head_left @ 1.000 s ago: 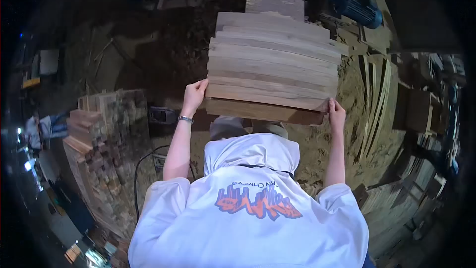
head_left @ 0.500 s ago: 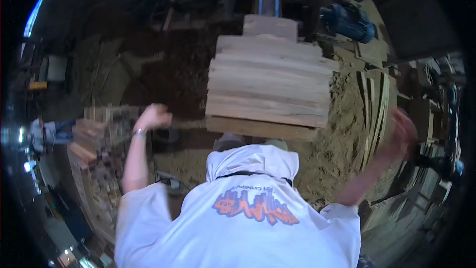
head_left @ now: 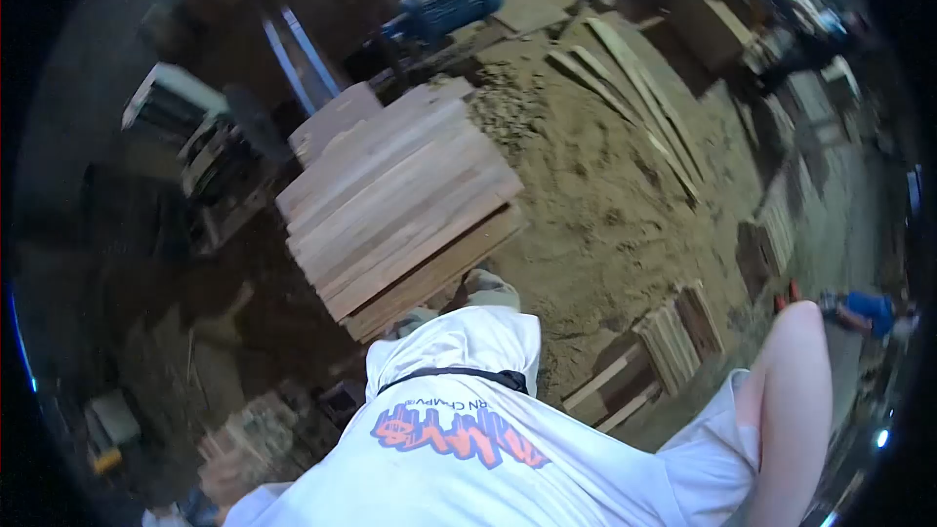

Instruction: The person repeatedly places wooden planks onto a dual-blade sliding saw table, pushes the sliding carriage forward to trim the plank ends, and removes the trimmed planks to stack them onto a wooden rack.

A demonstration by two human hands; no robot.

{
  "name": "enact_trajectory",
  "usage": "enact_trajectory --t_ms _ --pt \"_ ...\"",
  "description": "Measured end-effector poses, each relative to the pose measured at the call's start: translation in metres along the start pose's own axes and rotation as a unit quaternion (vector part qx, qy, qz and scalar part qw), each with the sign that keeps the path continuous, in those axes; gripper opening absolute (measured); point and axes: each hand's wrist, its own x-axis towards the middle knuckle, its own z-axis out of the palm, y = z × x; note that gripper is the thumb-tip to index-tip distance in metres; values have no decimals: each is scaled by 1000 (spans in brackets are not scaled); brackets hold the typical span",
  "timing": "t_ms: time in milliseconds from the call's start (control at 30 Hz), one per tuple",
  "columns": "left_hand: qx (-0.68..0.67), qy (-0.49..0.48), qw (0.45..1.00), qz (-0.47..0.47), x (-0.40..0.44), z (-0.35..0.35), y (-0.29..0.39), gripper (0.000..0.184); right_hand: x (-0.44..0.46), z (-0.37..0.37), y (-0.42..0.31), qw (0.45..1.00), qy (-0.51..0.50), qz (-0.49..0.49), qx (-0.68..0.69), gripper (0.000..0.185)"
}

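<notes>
1. Head view, hands: neither the left hand nor the right hand was visible. The right arm [head_left: 793, 410] was bent at the lower right, its hand outside the picture. On the left, only part of the sleeve [head_left: 262, 507] showed. Whether either hand was clenched, released or grasping anything could not be told.

2. Head view, boards: the pale boards [head_left: 400, 195] lay side by side in front of the person's body, their ends uneven. A lower board [head_left: 439, 275] showed along the near edge, with a dark gap above it. No hand was seen touching either.

3. Head view, surroundings: a blue motor [head_left: 454, 8] stood beyond the boards. Loose wooden strips [head_left: 625, 59] lay on the dusty ground [head_left: 586, 234] to the right. Another person [head_left: 867, 310] in blue was at the far right, well apart.

4. Judgement: the step appeared to be a pause between contacts with the boards. Any further handling would have called for both hands at opposite ends, with the uneven edges kept level.
</notes>
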Motion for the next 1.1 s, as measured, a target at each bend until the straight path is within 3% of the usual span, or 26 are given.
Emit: enact_trajectory --t_ms 100,200,300,333,367,400,433,467,533,567,633,700,767,833,867,967,1033,1100 --pt "-1 55 995 85 42 -3 10 34 -6 50 -77 985 157 -65 -41 13" --pt "16 53 984 169 84 -11 22 33 -21 113 -134 924 318 -206 -47 20" --pt "30 45 974 219 107 -8 39 32 -64 160 -128 838 438 -324 20 27" --pt "34 48 971 231 114 -6 44 32 -84 164 -107 814 481 -323 38 23" --pt "38 46 969 239 121 -1 49 31 -109 178 -88 803 544 -244 15 17" --pt "40 43 967 248 126 3 55 31 -135 195 -68 770 594 -230 38 29" --pt "46 41 966 253 130 6 60 31 -154 210 -49 800 576 -148 80 44" --pt "55 37 963 260 133 9 65 30 -159 217 -35 834 542 -46 96 51" --pt "70 26 959 274 134 16 75 29 -190 232 -30 825 507 235 86 59" --pt "74 19 956 283 135 21 81 29 -198 232 -34 751 500 429 42 60" --pt "78 18 955 286 136 29 89 28 -270 248 -20 557 425 690 -183 59" --pt "85 15 955 284 139 38 95 28 -349 273 -36 429 28 895 -115 60" --pt "94 17 956 277 140 44 98 27 -385 342 -50 401 318 854 -94 61" --pt "103 11 958 267 140 51 99 27 -352 349 -51 370 414 808 -196 63" --pt "106 7 958 265 140 56 101 26 -343 345 -48 309 436 823 -193 59" --pt "112 6 960 257 141 67 104 25 -320 296 -40 368 455 773 -245 52" --pt "116 -1 959 259 141 76 108 25 -314 243 -27 440 352 789 -246 33" --pt "120 -11 956 266 142 84 112 24 -323 201 -1 583 241 709 -316 30"
